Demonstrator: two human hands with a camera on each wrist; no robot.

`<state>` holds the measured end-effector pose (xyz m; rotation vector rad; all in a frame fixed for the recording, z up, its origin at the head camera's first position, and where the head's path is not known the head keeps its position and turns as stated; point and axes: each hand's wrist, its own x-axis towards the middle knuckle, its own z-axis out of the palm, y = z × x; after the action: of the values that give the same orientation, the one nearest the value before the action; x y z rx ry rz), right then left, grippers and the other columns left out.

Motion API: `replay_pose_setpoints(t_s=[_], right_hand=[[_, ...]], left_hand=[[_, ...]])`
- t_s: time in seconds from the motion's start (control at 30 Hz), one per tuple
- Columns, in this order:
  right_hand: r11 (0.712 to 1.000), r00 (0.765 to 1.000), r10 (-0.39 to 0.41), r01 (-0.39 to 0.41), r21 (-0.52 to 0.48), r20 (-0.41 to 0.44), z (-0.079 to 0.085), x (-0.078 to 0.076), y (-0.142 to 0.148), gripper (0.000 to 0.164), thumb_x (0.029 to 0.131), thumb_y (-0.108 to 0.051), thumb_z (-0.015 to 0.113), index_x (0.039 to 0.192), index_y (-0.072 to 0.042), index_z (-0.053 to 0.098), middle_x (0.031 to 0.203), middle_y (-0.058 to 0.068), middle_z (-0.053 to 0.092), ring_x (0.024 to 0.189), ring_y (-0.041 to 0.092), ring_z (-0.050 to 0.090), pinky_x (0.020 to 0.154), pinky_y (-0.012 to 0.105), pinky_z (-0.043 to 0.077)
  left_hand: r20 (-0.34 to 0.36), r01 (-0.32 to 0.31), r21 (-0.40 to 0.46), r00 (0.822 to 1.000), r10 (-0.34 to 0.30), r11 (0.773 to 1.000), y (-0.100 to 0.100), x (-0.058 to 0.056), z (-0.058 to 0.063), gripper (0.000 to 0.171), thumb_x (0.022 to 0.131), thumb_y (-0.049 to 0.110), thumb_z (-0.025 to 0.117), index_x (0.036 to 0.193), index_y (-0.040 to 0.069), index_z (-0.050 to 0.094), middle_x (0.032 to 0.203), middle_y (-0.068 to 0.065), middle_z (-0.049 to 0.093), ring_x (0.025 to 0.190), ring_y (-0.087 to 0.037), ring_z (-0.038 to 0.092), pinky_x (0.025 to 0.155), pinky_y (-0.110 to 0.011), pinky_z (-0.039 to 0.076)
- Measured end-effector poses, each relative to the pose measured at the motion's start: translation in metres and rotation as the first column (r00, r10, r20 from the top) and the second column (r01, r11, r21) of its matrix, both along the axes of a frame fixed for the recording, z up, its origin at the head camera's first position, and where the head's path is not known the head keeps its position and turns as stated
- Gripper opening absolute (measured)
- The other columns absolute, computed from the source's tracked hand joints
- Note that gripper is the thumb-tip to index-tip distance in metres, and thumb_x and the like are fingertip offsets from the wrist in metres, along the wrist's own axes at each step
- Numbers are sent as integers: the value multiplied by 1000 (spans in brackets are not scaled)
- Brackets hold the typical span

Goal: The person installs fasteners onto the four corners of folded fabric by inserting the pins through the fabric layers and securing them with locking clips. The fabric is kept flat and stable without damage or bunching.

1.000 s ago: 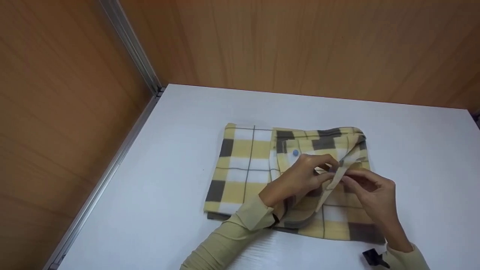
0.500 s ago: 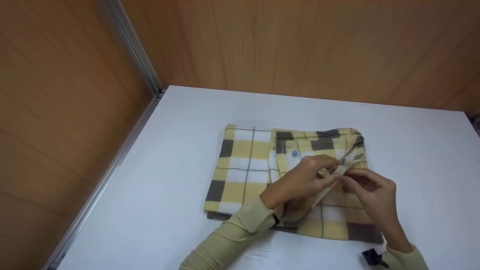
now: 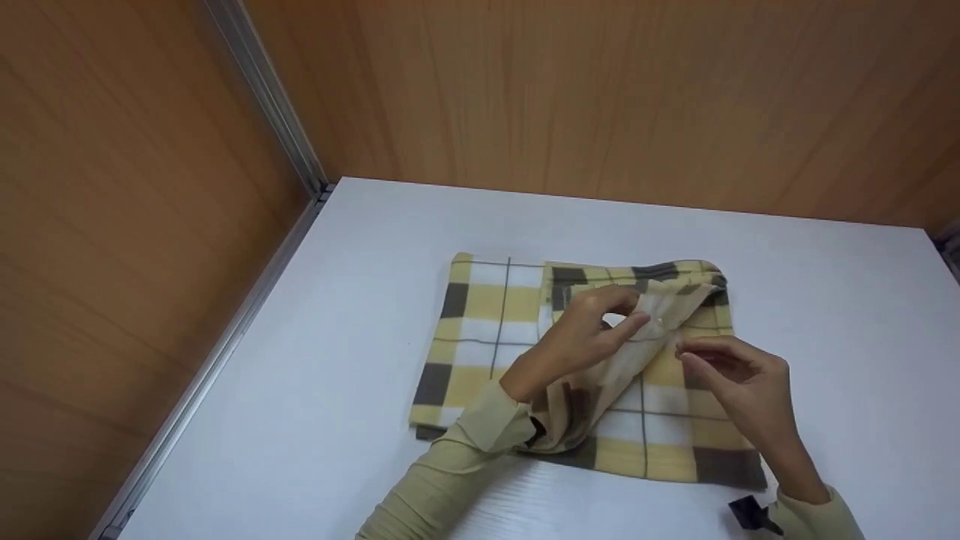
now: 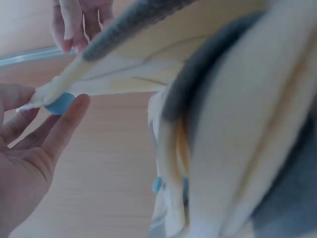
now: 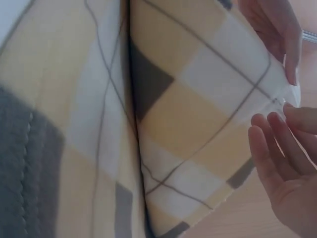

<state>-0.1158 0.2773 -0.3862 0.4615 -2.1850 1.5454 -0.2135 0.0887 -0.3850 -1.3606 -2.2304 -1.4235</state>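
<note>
A folded plaid cloth point(image 3: 465, 315) in yellow, white and dark grey lies on the white table. My left hand point(image 3: 577, 337) pinches the edge of its raised flap point(image 3: 626, 367), which slants across the right part and shows its paler underside. In the left wrist view one round blue button point(image 4: 60, 105) sits between those fingers, while a second blue button point(image 4: 157, 184) shows lower on the cloth. Just right of the flap is my right hand point(image 3: 742, 379), thumb and index fingertips close together. Its fingers point(image 5: 262, 139) look relaxed beside the cloth in the right wrist view.
Wood-grain panels stand behind the table point(image 3: 337, 337) and along its left side. A metal rail point(image 3: 262, 105) marks their corner. A black piece point(image 3: 750, 514) sits by the right sleeve cuff point(image 3: 810, 514).
My left hand has moved left and a little up with the flap edge, turning the underside up and covering the button seen before. My right hand, formerly at that edge, stays nearly in place, now apart.
</note>
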Motion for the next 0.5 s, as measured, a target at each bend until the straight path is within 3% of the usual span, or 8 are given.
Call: replay_pose_setpoints(t_s=[0.23, 0.37, 0.5], right_hand=[[992, 999, -39, 34, 117, 36, 8, -5, 6, 20, 74, 10, 62, 93, 4, 64, 88, 19, 62, 80, 18, 60, 66, 21, 48], [980, 996, -52, 38, 198, 68, 11, -12, 10, 17, 77, 4, 62, 93, -1, 65, 89, 16, 62, 79, 15, 59, 65, 19, 48], [969, 997, -47, 29, 244, 69, 13, -25, 15, 16, 78, 0, 63, 94, -3, 65, 89, 16, 62, 80, 15, 59, 64, 17, 47]], left_hand=[[108, -29, 89, 994, 19, 996, -13, -16, 0, 13, 90, 8, 48, 84, -4, 51, 83, -12, 55, 89, -17, 61, 76, -19, 46], [159, -96, 54, 984, 87, 994, -23, -31, -15, 14, 91, 14, 46, 87, 3, 51, 80, -6, 55, 76, -8, 60, 64, -15, 46], [151, -167, 18, 975, 163, 986, -34, -42, -28, 13, 90, 18, 48, 86, 7, 54, 73, -1, 53, 61, -8, 51, 56, -17, 42]])
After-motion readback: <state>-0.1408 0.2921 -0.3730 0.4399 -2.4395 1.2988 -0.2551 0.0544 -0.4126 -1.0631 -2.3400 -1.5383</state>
